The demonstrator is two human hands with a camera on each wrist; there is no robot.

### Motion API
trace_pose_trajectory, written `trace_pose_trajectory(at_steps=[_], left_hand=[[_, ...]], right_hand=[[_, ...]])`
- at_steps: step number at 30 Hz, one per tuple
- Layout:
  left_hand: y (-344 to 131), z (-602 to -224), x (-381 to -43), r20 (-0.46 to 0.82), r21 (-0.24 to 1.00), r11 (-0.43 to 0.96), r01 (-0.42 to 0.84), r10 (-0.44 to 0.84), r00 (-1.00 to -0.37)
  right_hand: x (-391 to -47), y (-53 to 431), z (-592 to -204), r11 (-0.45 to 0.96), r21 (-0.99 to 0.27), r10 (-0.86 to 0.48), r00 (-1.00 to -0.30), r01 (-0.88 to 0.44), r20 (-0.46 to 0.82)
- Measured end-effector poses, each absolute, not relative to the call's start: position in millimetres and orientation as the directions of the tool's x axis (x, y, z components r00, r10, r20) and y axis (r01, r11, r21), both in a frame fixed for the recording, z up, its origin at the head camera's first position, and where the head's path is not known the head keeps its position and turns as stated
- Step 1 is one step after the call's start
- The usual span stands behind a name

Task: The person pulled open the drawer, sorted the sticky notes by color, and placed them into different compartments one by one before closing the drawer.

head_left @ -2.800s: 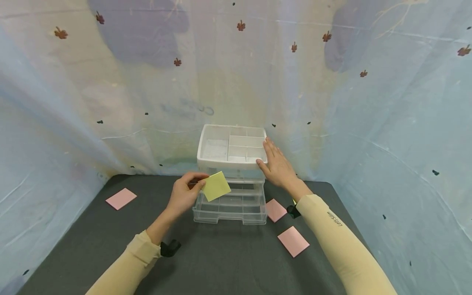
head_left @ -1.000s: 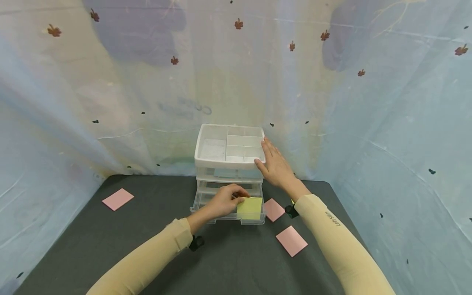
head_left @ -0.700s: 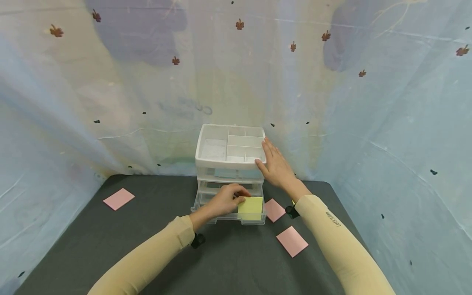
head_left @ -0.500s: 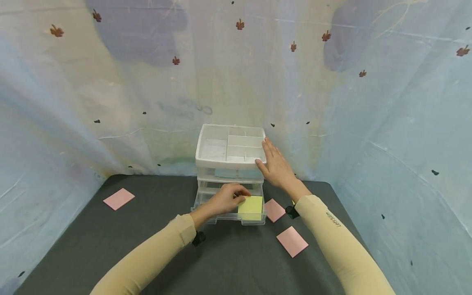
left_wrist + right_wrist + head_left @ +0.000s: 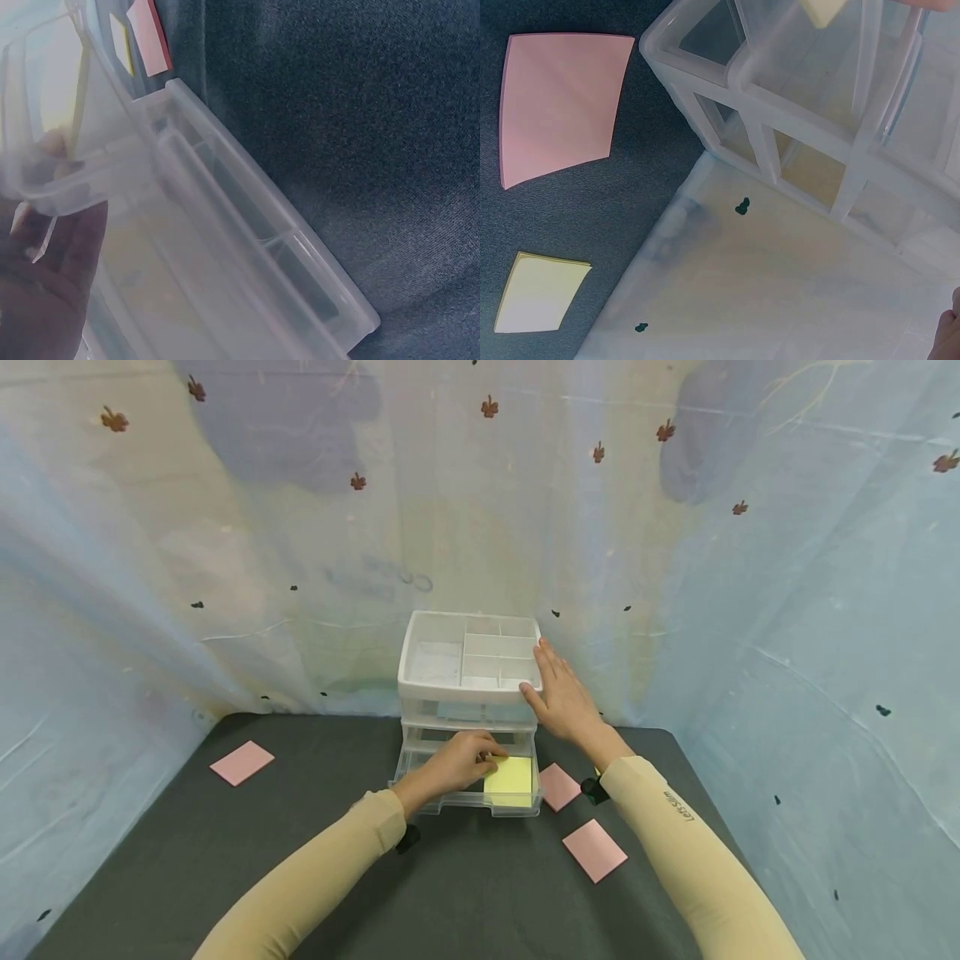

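Note:
My left hand (image 5: 461, 762) reaches over a clear pulled-out drawer (image 5: 465, 802) and pinches a yellow sticky-note pad (image 5: 510, 781) by its far left corner. The pad lies tilted in the drawer's right part. In the left wrist view, the fingers (image 5: 49, 150) meet the yellow pad (image 5: 64, 82) partly behind hazy clear plastic. A white-topped drawer organizer (image 5: 435, 668) stands at the table's back. My right hand (image 5: 566, 697) rests against its right rim, fingers extended; only a sliver of that hand (image 5: 946, 334) shows in the right wrist view.
Two pink sticky-note pads (image 5: 559, 787) (image 5: 595, 851) lie right of the organizer, and another pink pad (image 5: 242, 763) far left. Another yellow pad (image 5: 540, 292) lies on the dark table (image 5: 465, 902), mostly hidden by my right sleeve in the head view. A curtain (image 5: 450, 527) hangs behind.
My left hand has moved right and lower, carrying the yellow sticky-note pad from above the drawer's left side into its right part. The right hand has stayed on the organizer.

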State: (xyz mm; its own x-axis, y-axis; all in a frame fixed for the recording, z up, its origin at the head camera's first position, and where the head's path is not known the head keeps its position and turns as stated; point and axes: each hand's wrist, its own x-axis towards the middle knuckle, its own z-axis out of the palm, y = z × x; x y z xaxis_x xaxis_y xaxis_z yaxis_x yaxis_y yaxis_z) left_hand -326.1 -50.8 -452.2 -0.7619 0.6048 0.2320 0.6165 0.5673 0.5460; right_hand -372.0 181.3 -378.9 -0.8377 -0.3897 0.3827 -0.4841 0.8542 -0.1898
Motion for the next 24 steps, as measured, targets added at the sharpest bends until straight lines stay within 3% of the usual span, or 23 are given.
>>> trace_pose_trajectory(at_steps=[24], left_hand=[[-47.2,-454.6,-329.1,0.111,0.525,0.638,0.563,0.605,-0.789]], right_hand=[[-370.9,181.0,-378.8,0.854,-0.194,-0.39,-0.84,-0.483,0.378]])
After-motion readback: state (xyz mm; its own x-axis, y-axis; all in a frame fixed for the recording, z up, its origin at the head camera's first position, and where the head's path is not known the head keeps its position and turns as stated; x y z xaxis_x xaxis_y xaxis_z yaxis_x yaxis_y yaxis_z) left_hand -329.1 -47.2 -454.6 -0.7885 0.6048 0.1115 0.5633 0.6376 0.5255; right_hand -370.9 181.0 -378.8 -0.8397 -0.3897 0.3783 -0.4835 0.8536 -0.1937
